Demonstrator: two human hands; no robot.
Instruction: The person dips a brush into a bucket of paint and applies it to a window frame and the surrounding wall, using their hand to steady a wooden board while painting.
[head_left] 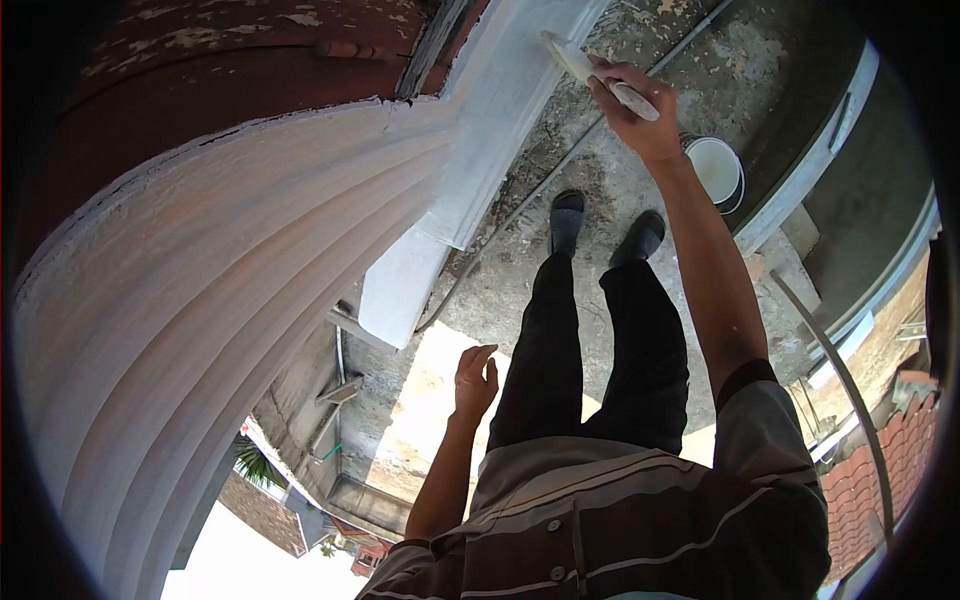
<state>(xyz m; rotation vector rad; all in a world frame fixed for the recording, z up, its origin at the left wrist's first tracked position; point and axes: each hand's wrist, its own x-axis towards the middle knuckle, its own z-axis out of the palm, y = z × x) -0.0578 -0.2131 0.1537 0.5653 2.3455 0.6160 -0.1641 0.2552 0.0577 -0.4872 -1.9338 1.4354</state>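
From the head view, the right hand (632,108) grips a paintbrush (590,70) — bristles against the white column (500,90). The left hand (476,380) hangs loosely curled, holding nothing — a paint bucket (716,170) sits on the floor (610,190) near the feet.

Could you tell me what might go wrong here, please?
1. The paint pot sits right beside the shoes; a step back could tip it.
2. The right hand reaches out with the brush to the moulding; drips may land on the floor.
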